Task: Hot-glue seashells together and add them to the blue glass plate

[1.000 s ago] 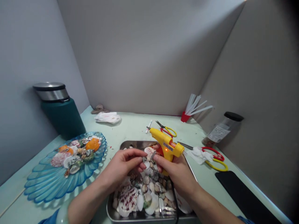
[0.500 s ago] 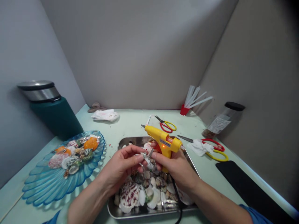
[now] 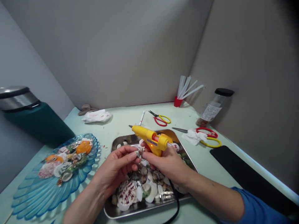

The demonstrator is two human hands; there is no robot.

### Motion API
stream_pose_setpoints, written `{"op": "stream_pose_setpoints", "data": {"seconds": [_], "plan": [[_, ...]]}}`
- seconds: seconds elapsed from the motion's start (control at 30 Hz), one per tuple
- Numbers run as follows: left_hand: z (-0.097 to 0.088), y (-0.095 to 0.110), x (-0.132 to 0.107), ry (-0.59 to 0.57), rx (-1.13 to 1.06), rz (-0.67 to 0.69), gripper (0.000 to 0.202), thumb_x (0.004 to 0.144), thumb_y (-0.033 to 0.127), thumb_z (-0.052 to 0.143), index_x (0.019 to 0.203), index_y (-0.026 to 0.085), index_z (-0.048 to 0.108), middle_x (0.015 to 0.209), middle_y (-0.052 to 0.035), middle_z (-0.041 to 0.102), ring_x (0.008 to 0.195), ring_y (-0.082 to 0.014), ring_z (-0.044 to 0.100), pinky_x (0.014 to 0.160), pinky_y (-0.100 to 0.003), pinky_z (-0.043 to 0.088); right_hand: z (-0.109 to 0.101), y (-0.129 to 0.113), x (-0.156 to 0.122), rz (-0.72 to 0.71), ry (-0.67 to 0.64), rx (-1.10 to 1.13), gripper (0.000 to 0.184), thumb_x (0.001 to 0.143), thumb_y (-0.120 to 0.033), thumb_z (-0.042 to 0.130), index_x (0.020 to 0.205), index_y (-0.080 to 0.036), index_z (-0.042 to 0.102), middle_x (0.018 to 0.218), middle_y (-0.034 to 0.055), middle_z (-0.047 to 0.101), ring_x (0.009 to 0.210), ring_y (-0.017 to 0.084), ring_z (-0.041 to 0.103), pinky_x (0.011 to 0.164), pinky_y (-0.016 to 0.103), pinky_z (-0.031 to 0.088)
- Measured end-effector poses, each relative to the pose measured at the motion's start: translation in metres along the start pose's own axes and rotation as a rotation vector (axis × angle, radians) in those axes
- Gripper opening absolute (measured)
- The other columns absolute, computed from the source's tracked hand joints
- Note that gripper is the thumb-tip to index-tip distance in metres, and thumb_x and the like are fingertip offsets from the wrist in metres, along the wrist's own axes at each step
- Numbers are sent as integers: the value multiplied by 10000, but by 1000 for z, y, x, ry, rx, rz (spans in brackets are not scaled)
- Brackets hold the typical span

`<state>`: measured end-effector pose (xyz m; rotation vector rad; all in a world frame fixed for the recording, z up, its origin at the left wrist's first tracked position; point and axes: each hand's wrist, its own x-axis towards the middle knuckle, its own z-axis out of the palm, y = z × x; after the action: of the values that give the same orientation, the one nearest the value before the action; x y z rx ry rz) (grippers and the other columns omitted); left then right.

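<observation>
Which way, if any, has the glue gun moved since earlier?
Yes: the glue gun has shifted left in view, its nozzle now farther left of the small scissors.

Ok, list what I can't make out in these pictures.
In the head view:
- Small piece: too small, partly covered by the left hand.
- Glue gun: grip hidden by the right hand.
- Cord: end cut off, bottom edge.
- Label: print too small.
- Bottle: lid cut off, left edge.
</observation>
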<state>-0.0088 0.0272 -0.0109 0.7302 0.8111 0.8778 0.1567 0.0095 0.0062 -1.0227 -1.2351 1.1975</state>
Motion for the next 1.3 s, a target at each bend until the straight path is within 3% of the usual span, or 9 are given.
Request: {"op": "stream_pose_setpoints", "data": {"seconds": [0.17, 0.47, 0.8, 1.07, 1.3], "plan": [[3, 0, -1, 2, 24, 15, 108, 727, 142, 700, 809, 134, 632, 701, -18, 649, 584, -75, 582, 524, -151, 475, 0, 2, 1, 119, -49, 29, 170, 712, -147, 631, 867, -212, 654, 648, -42, 574, 484, 76, 475, 436, 191, 377], [5, 0, -2, 50, 117, 24, 114, 716, 191, 714, 760, 131, 628, 602, 21, 578, 527, -55, 516, 440, -128, 403, 1, 8, 1, 114, -61, 19, 189, 722, -137, 610, 894, -214, 630, 658, -52, 543, 501, 75, 446, 449, 191, 371], [8, -1, -2, 82, 182, 34, 161, 690, 226, 737, 753, 138, 618, 631, 30, 565, 523, -50, 500, 441, -135, 374, -3, 17, 2, 45, -93, -59, 186, 733, -115, 588, 896, -205, 595, 707, -36, 556, 613, 112, 512, 540, 226, 413], [6, -4, -2, 85, 297, 153, 160, 700, 236, 731, 765, 147, 615, 628, 37, 581, 514, -41, 474, 478, -145, 380, -2, 14, 0, 48, -88, -39, 189, 723, -108, 585, 876, -218, 594, 728, -38, 565, 662, 126, 537, 590, 247, 429], [7, -6, -2, 95, 359, 180, 164, 693, 239, 731, 759, 158, 605, 629, 46, 567, 514, -43, 456, 478, -149, 372, -2, 10, 2, 71, -65, -16, 182, 704, -101, 593, 852, -206, 608, 723, -32, 567, 687, 133, 544, 625, 258, 438]]}}
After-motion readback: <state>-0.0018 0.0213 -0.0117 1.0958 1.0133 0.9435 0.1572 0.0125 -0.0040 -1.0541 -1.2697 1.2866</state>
